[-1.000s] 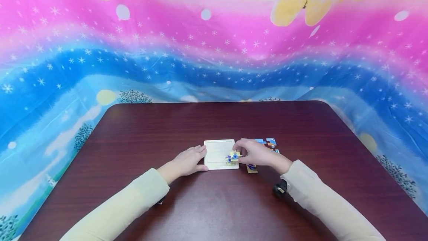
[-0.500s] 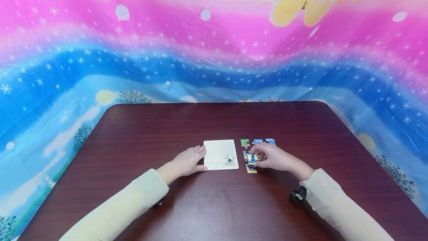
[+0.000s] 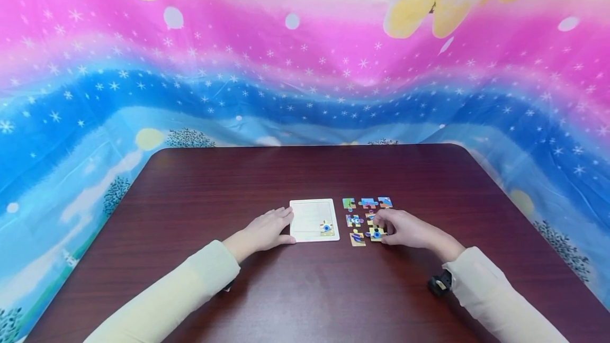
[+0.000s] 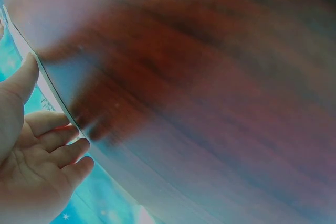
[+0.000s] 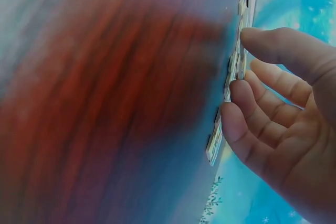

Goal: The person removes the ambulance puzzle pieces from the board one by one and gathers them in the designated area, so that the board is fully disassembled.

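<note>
A pale, square puzzle tray [image 3: 312, 219] lies on the table, with one jigsaw piece [image 3: 326, 228] in its lower right corner. My left hand [image 3: 267, 229] rests against the tray's left edge, its fingers extended. To the right of the tray, my right hand [image 3: 405, 231] pinches a yellow puzzle piece [image 3: 376, 234] with a blue round mark between thumb and fingers. This piece is at or just above the table; the exact contact is hidden. In the right wrist view the thumb and fingertips of my right hand [image 5: 283, 108] are at the thin edges of the pieces.
Several loose pieces lie between the tray and my right hand, among them a green one [image 3: 349, 203], a blue one [image 3: 368, 203], a purple one [image 3: 353, 220] and a tan one [image 3: 357, 238]. A dark red wooden table [image 3: 295, 285] carries everything. Behind it hangs a colourful cloth [image 3: 305, 68].
My right hand has carried the yellow piece from over the tray's right side rightwards to the lower right of the loose pieces. My left hand has stayed at the tray's edge.
</note>
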Tool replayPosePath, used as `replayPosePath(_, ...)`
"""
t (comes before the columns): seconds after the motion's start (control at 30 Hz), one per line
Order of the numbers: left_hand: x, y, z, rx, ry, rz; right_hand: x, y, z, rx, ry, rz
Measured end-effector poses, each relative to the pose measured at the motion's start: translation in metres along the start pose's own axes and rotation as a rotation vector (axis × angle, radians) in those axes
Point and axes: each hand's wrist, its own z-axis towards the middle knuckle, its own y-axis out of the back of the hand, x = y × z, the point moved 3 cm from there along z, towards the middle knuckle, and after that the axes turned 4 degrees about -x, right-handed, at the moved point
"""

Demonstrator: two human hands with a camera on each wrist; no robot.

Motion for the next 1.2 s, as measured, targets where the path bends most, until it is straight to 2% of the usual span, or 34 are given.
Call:
replayPosePath(0.27,0.000,0.000,-0.001,0.001,0.002,-0.004,0.000,0.000,-0.001,0.036,-0.037,0.008)
replayPosePath(0.8,0.000,0.001,-0.001,-0.001,0.003,-0.005,0.000,-0.001,-0.001,0.041,-0.050,0.014)
replayPosePath(0.97,-0.001,0.002,-0.001,-0.003,0.001,-0.004,0.001,0.000,0.001,0.030,-0.030,0.004)
replayPosePath(1.2,-0.001,0.001,-0.001,-0.006,-0.006,-0.002,0.010,0.003,0.010,-0.001,0.053,0.024)
